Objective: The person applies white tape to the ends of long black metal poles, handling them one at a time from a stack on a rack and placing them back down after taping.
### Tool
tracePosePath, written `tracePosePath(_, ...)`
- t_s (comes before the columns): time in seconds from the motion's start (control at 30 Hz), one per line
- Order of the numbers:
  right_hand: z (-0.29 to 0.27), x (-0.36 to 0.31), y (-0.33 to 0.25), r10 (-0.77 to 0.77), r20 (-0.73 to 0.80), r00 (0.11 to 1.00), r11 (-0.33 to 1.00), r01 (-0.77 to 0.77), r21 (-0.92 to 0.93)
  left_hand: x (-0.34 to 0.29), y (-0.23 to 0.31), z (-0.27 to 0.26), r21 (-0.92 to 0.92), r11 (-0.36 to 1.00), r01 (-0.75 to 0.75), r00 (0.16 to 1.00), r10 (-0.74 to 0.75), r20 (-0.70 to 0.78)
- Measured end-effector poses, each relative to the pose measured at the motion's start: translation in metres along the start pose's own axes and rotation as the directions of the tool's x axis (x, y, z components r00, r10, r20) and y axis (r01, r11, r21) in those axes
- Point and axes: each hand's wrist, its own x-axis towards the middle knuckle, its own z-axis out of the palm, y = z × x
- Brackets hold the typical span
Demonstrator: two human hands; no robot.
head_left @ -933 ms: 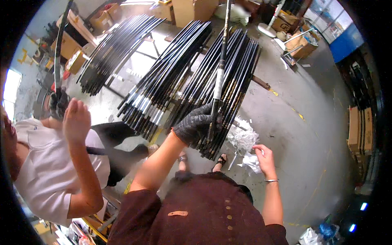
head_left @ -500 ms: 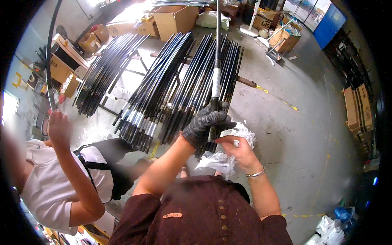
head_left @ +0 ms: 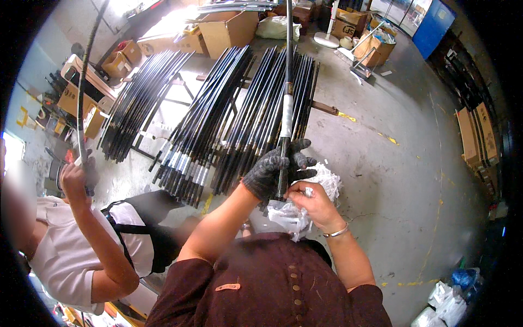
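A long black pole (head_left: pixel 289 68) with a white-wrapped section stands out ahead of me, its butt end close to my body. My left hand (head_left: pixel 272 171), in a dark grey knitted glove, supports it near that end, the thumb side against it and the other fingers partly spread. My bare right hand (head_left: pixel 315 203), with a silver bangle at the wrist, pinches thin whitish plastic film (head_left: pixel 291 217) beside the butt. The fingertips hide exactly where film and pole meet. More crumpled white film (head_left: pixel 327 182) lies beyond the right hand.
Several bundles of dark poles (head_left: pixel 239 125) rest on a low rack (head_left: pixel 324 108) ahead. At left, a person in a white shirt (head_left: pixel 81 245) holds another long pole (head_left: pixel 83 87). Cardboard boxes (head_left: pixel 229 30) and a broom (head_left: pixel 348 56) stand farther back; white bags (head_left: pixel 447 302) lie lower right.
My left fingers have spread more around the pole. The right hand has shifted slightly left by the butt, with the film hanging below it. The other person's pole has tilted to the right.
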Motion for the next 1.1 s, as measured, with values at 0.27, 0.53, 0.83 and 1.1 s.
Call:
tracePosePath(0.27,-0.001,0.007,0.006,-0.175,-0.102,0.979,0.97,0.154,-0.189,-0.007,0.005,0.0,0.16,0.985,0.072,0.997,-0.069,-0.02)
tracePosePath(0.53,0.008,0.005,-0.016,-0.267,-0.137,0.954,0.78,0.13,-0.612,-0.015,0.012,0.002,0.312,0.942,0.126,0.992,-0.127,-0.018)
tracePosePath(0.83,-0.009,-0.008,-0.009,-0.298,-0.133,0.945,0.916,0.244,-0.319,-0.017,0.014,-0.003,0.405,0.903,0.142,0.99,-0.123,-0.072)
tracePosePath(1.1,-0.004,0.007,0.001,-0.368,-0.214,0.905,0.793,0.186,-0.58,-0.015,0.007,-0.005,0.605,0.769,0.206,0.954,-0.021,-0.298)
